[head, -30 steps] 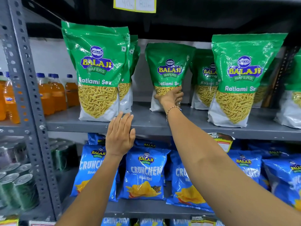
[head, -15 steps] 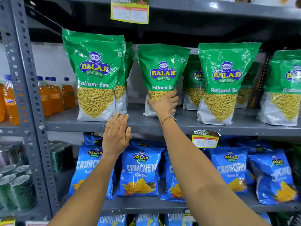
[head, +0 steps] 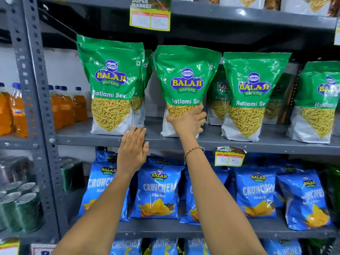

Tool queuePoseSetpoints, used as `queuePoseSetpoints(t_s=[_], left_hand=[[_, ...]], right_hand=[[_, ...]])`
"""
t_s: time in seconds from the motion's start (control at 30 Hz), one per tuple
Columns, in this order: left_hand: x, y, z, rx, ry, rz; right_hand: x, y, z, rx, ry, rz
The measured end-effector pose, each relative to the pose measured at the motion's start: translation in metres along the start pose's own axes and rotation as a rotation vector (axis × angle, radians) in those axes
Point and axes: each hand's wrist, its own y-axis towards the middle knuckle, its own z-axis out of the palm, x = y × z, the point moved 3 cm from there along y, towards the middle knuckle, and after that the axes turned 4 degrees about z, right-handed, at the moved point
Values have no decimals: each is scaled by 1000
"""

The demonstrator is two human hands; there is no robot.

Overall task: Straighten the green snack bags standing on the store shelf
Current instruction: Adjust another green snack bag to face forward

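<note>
I am seeing the right hand [head: 187,120] gripping the middle bag [head: 185,83] low on its front, fingers wrapping its right edge and thumb lying across the clear window of yellow sev; the bag is standing on the grey shelf [head: 82,133], leaning slightly left at the top. The left hand [head: 132,150] is hanging open and flat, fingers together and pointing up, its tips overlapping the shelf lip just below and right of the left bag [head: 112,85], gripping nothing. I cannot tell whether those tips are touching the shelf. A third bag [head: 252,96] is standing just right of the held one, and a fourth [head: 320,103] is being cut off by the frame edge. More green bags behind the front row are mostly hidden. The bags are glossy, crinkled plastic pouches with flat sealed tops and white bottoms. The shelf is painted metal with a perforated upright [head: 36,107]. Below, blue bags [head: 158,190] are partly covered by both forearms. A beaded bracelet [head: 193,150] is circling the right wrist. Figures on the price tag [head: 150,15] are too blurred to read surely.
</note>
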Motion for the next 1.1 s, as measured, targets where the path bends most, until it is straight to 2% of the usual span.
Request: queuePoseSetpoints(t_s=[0.33, 0.57, 0.7, 0.77, 0.83, 1.1], left_hand=[[-2, 1, -6, 89, -20, -43], [-1, 1, -11, 159, -48, -53], [-2, 2, -13, 161, -56, -50], [-2, 3, -13, 162, -63, -53], [-2, 2, -13, 155, -62, -45], [-2, 3, -12, 123, -66, -35]], right_hand=[[4, -22, -16, 2, -33, -23], [-7, -2, -40, 322, 16, -72], [-24, 26, -51, 569, 269, -64], [-27, 28, -48, 699, 318, -93], [-30, 32, -42, 720, 343, -127], [-22, 39, -31, 751, 439, -62]])
